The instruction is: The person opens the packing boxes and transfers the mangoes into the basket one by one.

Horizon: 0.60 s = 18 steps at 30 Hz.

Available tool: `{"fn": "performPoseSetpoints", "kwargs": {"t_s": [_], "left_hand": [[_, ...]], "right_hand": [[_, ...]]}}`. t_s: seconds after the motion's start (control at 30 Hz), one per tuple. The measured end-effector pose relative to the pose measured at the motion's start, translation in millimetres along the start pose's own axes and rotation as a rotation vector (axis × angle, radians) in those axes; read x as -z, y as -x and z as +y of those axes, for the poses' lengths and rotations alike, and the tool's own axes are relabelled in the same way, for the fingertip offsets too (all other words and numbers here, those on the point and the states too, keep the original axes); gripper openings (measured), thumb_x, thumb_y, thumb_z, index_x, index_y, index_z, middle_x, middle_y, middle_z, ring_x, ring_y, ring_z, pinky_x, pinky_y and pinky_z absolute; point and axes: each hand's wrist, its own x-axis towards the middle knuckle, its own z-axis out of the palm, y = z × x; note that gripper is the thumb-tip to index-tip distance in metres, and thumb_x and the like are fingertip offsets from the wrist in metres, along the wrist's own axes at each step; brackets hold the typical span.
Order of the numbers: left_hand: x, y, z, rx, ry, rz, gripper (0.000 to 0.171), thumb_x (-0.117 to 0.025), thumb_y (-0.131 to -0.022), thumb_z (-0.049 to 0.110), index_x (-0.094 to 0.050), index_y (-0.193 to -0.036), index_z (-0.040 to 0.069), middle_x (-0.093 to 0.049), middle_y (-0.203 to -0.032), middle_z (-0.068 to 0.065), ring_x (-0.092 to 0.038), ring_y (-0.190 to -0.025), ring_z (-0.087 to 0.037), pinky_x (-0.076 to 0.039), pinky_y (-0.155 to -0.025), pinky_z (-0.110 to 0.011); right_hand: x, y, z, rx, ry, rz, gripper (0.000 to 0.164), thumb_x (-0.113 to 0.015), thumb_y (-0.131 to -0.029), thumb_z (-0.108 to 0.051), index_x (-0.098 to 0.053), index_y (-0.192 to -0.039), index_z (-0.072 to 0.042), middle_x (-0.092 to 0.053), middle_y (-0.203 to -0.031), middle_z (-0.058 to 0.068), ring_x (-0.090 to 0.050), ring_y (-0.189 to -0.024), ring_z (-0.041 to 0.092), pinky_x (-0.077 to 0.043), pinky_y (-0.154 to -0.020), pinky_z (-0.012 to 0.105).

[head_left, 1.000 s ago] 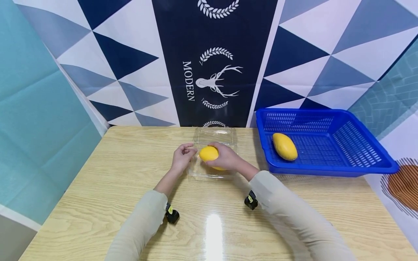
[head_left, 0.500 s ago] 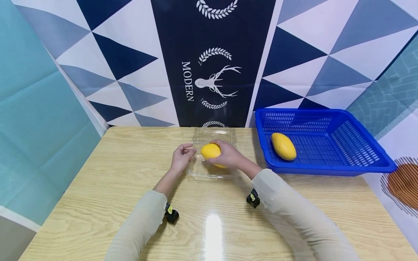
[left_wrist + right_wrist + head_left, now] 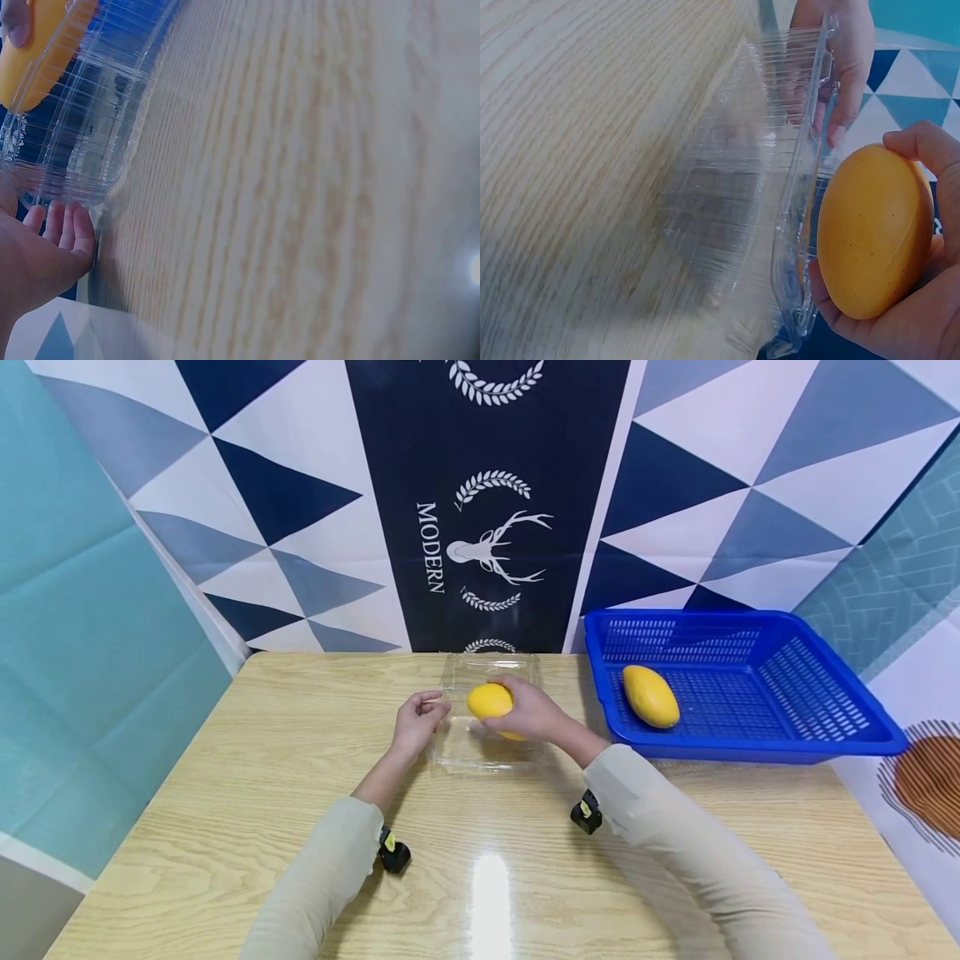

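A yellow mango [image 3: 491, 701] is in my right hand [image 3: 527, 710], whose thumb and fingers curl round it. In the right wrist view the mango [image 3: 874, 232] is beside the rim of a clear plastic clamshell box [image 3: 735, 172], and in the head view it is over the box [image 3: 468, 753]. The box's lid [image 3: 495, 670] lies folded back toward the wall. My left hand [image 3: 417, 722] holds the box's left side, fingers [image 3: 66, 225] against the outside of its wall. A second mango [image 3: 650, 696] lies in the blue basket [image 3: 750, 748].
The blue basket stands at the back right of the wooden table [image 3: 315, 718], close to the patterned cloth wall [image 3: 487, 460]. Wrist cameras [image 3: 393, 853] hang below both sleeves. Light glares off the table near the front.
My right hand has carried the mango a little to the right and back, over the box. The left hand stays at the box's left side.
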Motion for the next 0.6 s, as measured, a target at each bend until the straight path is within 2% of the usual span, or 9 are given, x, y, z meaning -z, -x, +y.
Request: {"fn": "performPoseSetpoints", "kwargs": {"t_s": [0.07, 0.43, 0.6], "left_hand": [[-0.1, 4.8, 4.9, -0.007, -0.003, -0.002, 0.041, -0.062, -0.089, 0.01, -0.052, -0.126, -0.004, -0.056, -0.088, -0.002, -0.047, -0.063, -0.008, -0.04, -0.054, -0.017], [0.8, 3.6, 3.0, -0.01, 0.01, -0.001, 0.039, -0.062, -0.089, 0.009, -0.052, -0.125, -0.004, -0.056, -0.085, 0.0, -0.047, -0.061, -0.007, -0.039, -0.053, -0.017], [-0.1, 3.5, 2.5, -0.012, 0.012, 0.005, 0.038, -0.062, -0.088, 0.009, -0.054, -0.123, -0.003, -0.055, -0.084, 0.001, -0.047, -0.061, -0.007, -0.039, -0.053, -0.016]], "right_hand": [[1.6, -0.2, -0.5, 0.012, 0.002, 0.006, 0.072, -0.073, -0.075, -0.034, -0.044, -0.136, -0.011, -0.055, -0.126, 0.01, -0.054, -0.097, 0.025, -0.046, -0.086, 0.038], [6.2, 0.3, -3.8, 0.012, 0.013, 0.016, 0.071, -0.073, -0.075, -0.033, -0.044, -0.137, -0.013, -0.052, -0.131, 0.01, -0.053, -0.099, 0.026, -0.046, -0.086, 0.039], [8.9, 0.6, -5.2, 0.016, 0.02, 0.018, 0.071, -0.073, -0.075, -0.033, -0.044, -0.136, -0.013, -0.054, -0.128, 0.01, -0.054, -0.097, 0.026, -0.046, -0.085, 0.039]]}}
